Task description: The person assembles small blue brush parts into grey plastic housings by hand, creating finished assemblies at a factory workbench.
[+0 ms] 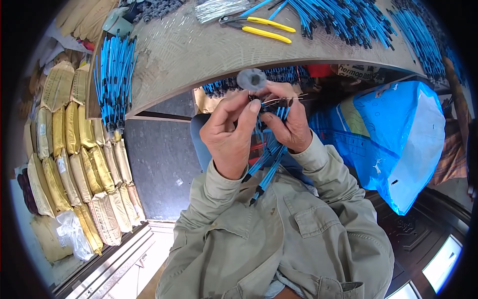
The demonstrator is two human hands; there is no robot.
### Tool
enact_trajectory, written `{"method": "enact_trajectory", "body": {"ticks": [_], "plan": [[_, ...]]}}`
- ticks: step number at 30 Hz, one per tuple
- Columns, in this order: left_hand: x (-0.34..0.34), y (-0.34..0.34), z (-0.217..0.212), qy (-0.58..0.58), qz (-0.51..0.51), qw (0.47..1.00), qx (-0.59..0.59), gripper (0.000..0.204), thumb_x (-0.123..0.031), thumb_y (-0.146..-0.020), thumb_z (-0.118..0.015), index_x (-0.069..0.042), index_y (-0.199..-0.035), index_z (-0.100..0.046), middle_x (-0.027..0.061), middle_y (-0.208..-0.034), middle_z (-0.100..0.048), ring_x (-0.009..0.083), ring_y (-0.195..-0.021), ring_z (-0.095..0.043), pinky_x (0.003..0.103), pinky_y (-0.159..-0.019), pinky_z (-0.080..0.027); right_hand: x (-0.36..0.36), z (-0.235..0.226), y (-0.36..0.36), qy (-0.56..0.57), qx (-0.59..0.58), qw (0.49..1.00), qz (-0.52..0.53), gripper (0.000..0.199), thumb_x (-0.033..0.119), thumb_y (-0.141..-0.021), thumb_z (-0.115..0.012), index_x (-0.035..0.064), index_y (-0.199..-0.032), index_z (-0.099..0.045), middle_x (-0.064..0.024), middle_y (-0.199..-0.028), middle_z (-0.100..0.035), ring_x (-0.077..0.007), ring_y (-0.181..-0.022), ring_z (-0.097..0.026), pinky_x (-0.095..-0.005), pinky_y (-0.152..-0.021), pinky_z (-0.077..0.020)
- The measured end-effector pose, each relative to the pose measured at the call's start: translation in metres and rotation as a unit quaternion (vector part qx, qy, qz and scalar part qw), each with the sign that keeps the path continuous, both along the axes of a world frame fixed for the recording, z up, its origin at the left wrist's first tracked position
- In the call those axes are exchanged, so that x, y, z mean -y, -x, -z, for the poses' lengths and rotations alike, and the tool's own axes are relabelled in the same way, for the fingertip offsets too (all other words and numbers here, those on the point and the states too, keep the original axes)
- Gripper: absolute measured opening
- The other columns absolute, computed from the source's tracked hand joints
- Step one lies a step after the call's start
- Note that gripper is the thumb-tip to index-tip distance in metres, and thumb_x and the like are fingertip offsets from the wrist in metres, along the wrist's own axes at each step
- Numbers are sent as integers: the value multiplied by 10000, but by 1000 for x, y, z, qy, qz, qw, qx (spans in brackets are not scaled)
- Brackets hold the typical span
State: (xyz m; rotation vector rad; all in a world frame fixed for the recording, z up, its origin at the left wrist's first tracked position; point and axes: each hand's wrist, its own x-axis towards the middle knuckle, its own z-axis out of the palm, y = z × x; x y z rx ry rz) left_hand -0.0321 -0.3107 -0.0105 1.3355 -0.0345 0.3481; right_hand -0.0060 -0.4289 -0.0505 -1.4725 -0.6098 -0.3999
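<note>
In front of my chest, both hands are closed around a small bundle of blue cables (269, 158) with black ends, which hang down toward my lap. My left hand (228, 130) pinches at the bundle's upper end with thumb and index finger. The thumb and fingers of my right hand (290, 119) grip it from the other side. Thin copper-coloured wires (284, 99) stick out beside the right fingers. Just above the fingertips shows a grey, round, dark-centred piece (251, 79); what holds it is hidden.
On the table (184, 55) lie yellow-handled cutting pliers (268, 29), silvery wire strips (221, 9), a left cable bunch (115, 79) and a large cable pile (343, 22). A blue plastic bag (378, 144) bulges at my right. Stacked packets (82, 164) stand at left.
</note>
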Motion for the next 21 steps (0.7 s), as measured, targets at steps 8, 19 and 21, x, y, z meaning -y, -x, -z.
{"method": "enact_trajectory", "body": {"ticks": [8, 19, 21], "plan": [[0, -12, -4, -47, 2, 999, -10, 218, -3, -803, -594, 75, -1004, -567, 80, -953, -605, 89, -838, -561, 205, -739, -451, -1, 9, -15, 87, 23, 996, 26, 286, 89, -833, -536, 4, -1103, -493, -110, -1040, -546, -167, -866, -546, -278, -782, -419], [-27, -83, 21, 43, 138, 988, -56, 241, -28, -790, -610, 55, -1017, -594, 52, -872, -619, 65, -766, -553, 188, -622, -458, -1, 19, -70, -83, -240, 964, -82, 278, 202, -891, -496, 4, -1086, -496, -21, -907, -590, -68, -810, -550, -224, -719, -452], [-26, -72, 14, 6, 120, 992, -46, 238, -23, -787, -613, 47, -1014, -597, 52, -869, -618, 61, -757, -552, 185, -603, -457, 3, 13, -64, -80, -257, 958, -97, 284, 209, -893, -492, 6, -1091, -493, -26, -911, -588, -73, -811, -555, -233, -714, -463]]}}
